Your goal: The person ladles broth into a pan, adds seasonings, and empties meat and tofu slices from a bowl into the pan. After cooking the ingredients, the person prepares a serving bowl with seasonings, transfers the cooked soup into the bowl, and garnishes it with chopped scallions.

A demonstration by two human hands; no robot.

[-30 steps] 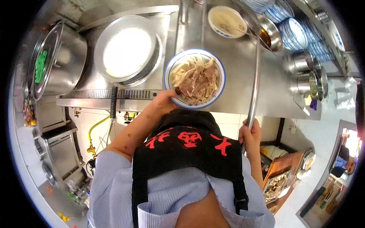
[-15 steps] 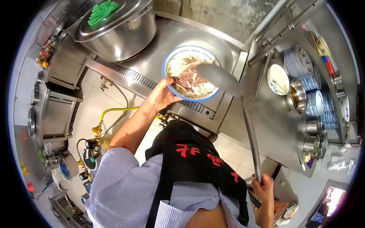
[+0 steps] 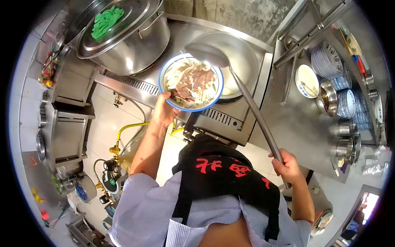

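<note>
My left hand [image 3: 165, 111] grips the near left rim of a white bowl [image 3: 191, 110] with a blue edge. Inside lie slices of brownish-red meat [image 3: 194, 80] over pale strips, which could be noodles or shredded vegetable. My right hand [image 3: 286, 166] is wrapped round the long handle of a metal ladle [image 3: 257, 111]. The ladle's wide, dark head hangs over the bowl's far edge and partly over the wok [image 3: 236, 74]. Whether the ladle touches the bowl I cannot tell. Pale liquid shows in the wok, behind and right of the bowl.
A large lidded pot [image 3: 131, 47] stands on the stove at left, with a green cloth [image 3: 107, 21] on its lid. Stacked bowls and plates [image 3: 327, 59], a white bowl [image 3: 307, 80] and metal pans line the right counter. A yellow gas hose [image 3: 125, 128] runs below the stove.
The bowl has moved left, uncovering more of the wok. The ladle head has swung up and left to the bowl's far edge, while my right hand has risen.
</note>
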